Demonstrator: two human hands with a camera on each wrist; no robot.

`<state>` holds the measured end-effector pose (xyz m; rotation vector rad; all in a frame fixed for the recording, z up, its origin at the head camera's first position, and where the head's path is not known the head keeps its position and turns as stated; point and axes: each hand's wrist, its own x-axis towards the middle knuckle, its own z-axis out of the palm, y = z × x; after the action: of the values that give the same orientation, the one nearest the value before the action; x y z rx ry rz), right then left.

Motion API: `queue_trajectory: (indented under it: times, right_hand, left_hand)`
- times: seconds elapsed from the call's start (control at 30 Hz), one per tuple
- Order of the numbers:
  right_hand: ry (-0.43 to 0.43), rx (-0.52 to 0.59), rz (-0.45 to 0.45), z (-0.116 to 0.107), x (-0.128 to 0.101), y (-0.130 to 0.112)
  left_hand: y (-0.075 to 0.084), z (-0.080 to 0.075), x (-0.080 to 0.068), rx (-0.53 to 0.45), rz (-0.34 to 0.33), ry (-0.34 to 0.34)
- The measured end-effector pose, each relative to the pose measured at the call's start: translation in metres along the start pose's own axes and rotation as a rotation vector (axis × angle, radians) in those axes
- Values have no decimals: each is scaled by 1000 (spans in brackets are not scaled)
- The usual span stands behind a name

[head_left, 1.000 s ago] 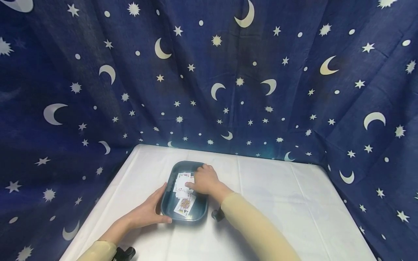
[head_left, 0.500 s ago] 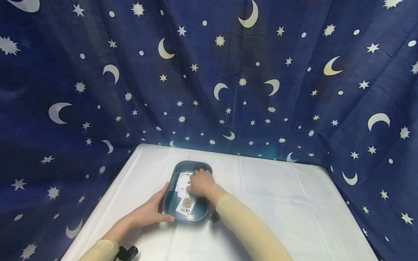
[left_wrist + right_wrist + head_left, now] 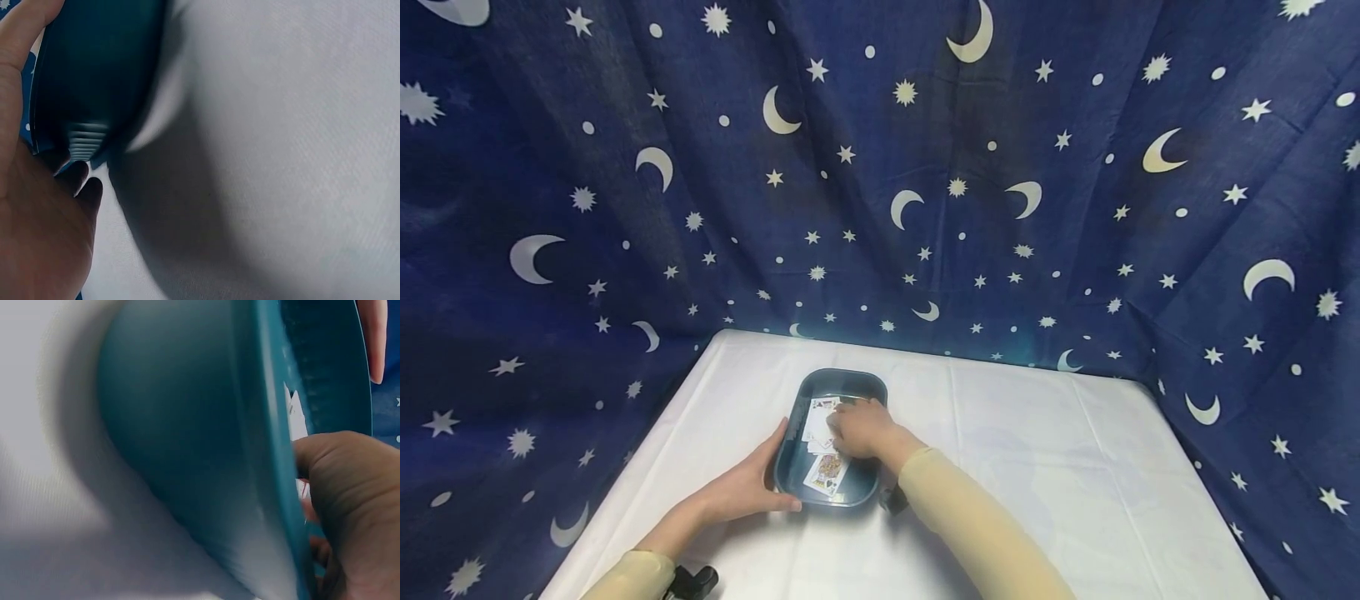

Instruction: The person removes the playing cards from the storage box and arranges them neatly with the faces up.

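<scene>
A dark teal plastic tray [image 3: 868, 385] stands on the white-covered table with several playing cards [image 3: 820, 417] lying face up in it. Nearest me among them is a king card [image 3: 826, 473]. My left hand [image 3: 741, 487] spans the tray's near left corner, thumb along the near end and fingers against the left wall. My right hand [image 3: 867, 429] reaches in over the right rim with its fingers curled down at the cards. In the right wrist view, white card edges [image 3: 297, 419] show by the bent thumb; the tray wall hides most of the fingertips.
A white cloth [image 3: 1037, 467] covers the table. Behind and beside it hangs a dark blue curtain [image 3: 850, 208] with moons and stars. Black wrist devices sit below each hand, one of them the left camera mount [image 3: 691, 582].
My right hand has moved from the tray's right rim down into it, and its fingers have drawn in toward the cards. The left hand stays at the tray's corner.
</scene>
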<state>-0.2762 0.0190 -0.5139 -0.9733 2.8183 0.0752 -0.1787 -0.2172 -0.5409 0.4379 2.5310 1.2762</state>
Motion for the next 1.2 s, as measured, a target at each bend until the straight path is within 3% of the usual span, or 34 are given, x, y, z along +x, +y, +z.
queue_trajectory:
  times: [0.17,0.33,0.5,1.2]
  right_hand:
    - [41,33,-44,-1,2,2]
    - [61,30,80,4,8,2]
    - [15,-6,178,8,8,-2]
    - [56,45,103,6,2,2]
  left_hand:
    - [1,3,0,-17,-26,-4]
    - [0,4,1,-30,-34,0]
    - [0,5,1,-27,-39,6]
    - [3,8,2,-15,-71,7]
